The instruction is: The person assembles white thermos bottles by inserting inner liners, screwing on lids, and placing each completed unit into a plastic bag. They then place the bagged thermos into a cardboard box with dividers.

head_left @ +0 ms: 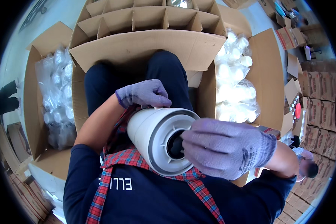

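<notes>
A white cylindrical plastic housing (140, 130) lies across my lap, its ribbed grey-white end facing up toward me. In the middle of that end is a dark round opening (176, 146). My left hand (145, 93), in a grey-purple knit glove, is closed with curled fingers against the housing's far side. My right hand (227, 147), gloved alike, covers the right part of the ribbed end. Its fingers are bent together at the opening's edge, and whatever they hold, if anything, is hidden.
In front of my knees stands a carton with cardboard dividers (149, 18); a clear item shows in one far cell. Open cartons flank me, with bagged clear pieces (58, 89) on the left and bagged white parts (235, 74) on the right. Stacked boxes (319, 115) and another person (306, 166) are at far right.
</notes>
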Demonstrator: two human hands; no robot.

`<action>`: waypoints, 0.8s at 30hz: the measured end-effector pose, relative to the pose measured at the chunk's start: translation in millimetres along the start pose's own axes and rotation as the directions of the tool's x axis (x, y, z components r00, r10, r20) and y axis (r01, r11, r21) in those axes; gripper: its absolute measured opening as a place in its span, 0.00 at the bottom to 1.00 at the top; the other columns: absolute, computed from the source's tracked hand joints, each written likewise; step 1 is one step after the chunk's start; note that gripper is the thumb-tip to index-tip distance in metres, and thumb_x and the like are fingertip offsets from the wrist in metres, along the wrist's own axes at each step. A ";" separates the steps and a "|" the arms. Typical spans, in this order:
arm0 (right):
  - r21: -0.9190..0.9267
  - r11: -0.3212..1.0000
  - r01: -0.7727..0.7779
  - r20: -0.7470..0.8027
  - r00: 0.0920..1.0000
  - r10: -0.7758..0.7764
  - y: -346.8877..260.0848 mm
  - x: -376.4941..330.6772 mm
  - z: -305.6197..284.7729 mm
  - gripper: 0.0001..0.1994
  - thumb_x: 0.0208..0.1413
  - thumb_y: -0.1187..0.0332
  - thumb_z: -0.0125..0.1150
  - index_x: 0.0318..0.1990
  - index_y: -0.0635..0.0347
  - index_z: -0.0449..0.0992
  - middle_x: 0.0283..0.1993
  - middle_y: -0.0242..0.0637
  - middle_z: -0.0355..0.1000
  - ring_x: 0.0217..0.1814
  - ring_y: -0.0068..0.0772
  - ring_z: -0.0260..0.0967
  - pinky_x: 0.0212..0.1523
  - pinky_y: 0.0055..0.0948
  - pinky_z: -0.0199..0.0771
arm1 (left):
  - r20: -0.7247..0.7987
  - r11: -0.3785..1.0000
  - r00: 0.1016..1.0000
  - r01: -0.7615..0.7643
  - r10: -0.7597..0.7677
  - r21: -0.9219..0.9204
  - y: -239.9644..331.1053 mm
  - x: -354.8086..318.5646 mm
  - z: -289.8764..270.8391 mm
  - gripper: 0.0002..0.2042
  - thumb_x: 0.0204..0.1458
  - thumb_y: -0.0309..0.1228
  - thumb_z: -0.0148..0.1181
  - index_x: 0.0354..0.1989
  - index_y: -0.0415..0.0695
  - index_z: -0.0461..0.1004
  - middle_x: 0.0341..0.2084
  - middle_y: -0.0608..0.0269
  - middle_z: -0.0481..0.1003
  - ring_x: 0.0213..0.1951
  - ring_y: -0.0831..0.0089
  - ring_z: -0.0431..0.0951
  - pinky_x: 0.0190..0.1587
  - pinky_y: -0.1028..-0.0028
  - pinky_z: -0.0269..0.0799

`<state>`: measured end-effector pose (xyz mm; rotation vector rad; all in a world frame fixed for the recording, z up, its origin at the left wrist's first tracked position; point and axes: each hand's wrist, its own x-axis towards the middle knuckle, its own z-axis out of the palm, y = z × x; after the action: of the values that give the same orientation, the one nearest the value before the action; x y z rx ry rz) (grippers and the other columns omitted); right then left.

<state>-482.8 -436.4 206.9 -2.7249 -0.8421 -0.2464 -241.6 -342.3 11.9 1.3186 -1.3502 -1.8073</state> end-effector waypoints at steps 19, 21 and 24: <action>0.031 0.966 0.255 0.216 0.942 -0.256 11.5 29.4 8.0 0.11 0.40 0.73 0.64 0.34 0.66 0.80 0.44 0.43 0.77 0.51 0.39 0.76 0.59 0.37 0.76 | 0.039 0.990 0.995 -0.092 0.088 0.107 6.1 37.2 17.4 0.15 0.51 0.38 0.61 0.20 0.40 0.81 0.13 0.65 0.71 0.19 0.77 0.70 0.25 0.72 0.65; -0.059 0.975 0.214 0.216 0.956 -0.197 4.2 24.3 13.4 0.12 0.38 0.71 0.65 0.34 0.63 0.81 0.41 0.39 0.77 0.47 0.38 0.76 0.55 0.38 0.78 | -0.150 0.975 0.978 -0.114 0.144 0.190 -4.6 25.1 18.4 0.16 0.51 0.40 0.61 0.22 0.39 0.81 0.15 0.59 0.75 0.20 0.71 0.74 0.28 0.70 0.69; -0.087 0.994 0.068 0.185 0.981 -0.051 -4.8 11.5 21.1 0.13 0.36 0.69 0.65 0.33 0.61 0.81 0.40 0.39 0.77 0.46 0.38 0.75 0.49 0.36 0.79 | -0.566 0.866 0.711 -0.124 0.418 0.484 -17.4 -10.7 35.9 0.17 0.54 0.41 0.57 0.21 0.43 0.80 0.19 0.56 0.77 0.24 0.61 0.78 0.32 0.66 0.73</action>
<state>-474.5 -420.0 190.7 -2.8448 -0.9849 -0.0479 -267.7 -312.2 1.0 1.6431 -1.4409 -0.7238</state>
